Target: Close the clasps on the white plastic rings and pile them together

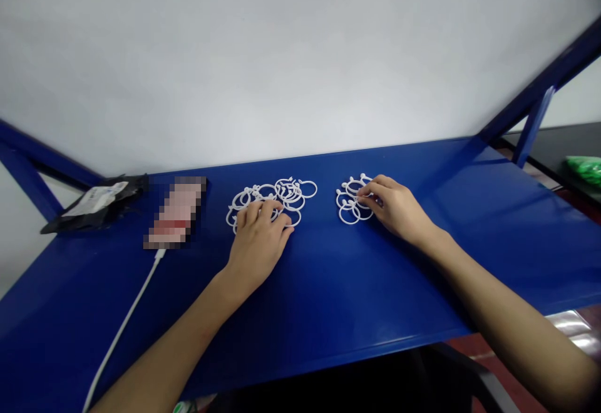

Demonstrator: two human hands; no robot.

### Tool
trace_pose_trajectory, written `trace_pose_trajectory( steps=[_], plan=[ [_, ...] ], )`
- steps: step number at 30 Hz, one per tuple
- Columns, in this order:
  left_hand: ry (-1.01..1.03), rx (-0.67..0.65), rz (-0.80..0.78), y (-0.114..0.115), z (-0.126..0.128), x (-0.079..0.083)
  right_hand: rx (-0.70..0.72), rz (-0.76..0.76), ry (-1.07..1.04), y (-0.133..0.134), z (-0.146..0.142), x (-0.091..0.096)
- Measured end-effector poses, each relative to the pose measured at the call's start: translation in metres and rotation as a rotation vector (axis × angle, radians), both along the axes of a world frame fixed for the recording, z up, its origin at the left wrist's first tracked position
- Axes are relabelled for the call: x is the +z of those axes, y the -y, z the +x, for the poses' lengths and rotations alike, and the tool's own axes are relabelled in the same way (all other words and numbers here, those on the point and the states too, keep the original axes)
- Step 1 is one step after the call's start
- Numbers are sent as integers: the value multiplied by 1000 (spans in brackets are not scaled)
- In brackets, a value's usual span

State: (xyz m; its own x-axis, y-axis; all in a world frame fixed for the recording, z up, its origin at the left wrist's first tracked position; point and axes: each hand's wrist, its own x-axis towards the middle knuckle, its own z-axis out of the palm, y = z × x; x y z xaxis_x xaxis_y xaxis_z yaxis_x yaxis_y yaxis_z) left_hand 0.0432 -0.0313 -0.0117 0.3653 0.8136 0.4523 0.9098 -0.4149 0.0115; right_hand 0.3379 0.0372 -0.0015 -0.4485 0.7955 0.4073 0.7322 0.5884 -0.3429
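Two heaps of white plastic rings lie on a blue shelf (357, 288). The larger heap (286, 194) is in the middle. My left hand (260, 238) rests palm down on its near side, fingers stretched out over the rings. The smaller heap (350, 203) lies to the right. My right hand (397, 209) sits at its right edge, fingers curled and pinched on one of its rings.
A phone (174, 220) lies left of the rings with a white cable (126, 319) running toward the front edge. A black packet (96, 203) with a white label sits at the far left. A white wall stands behind; blue frame bars (539, 87) rise at right.
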Motion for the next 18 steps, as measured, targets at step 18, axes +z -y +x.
trace_pose_trajectory(
  steps=[18],
  plan=[
    [108, -181, 187, 24, 25, 16, 192, -169, -226, 54, -45, 11]
  ],
)
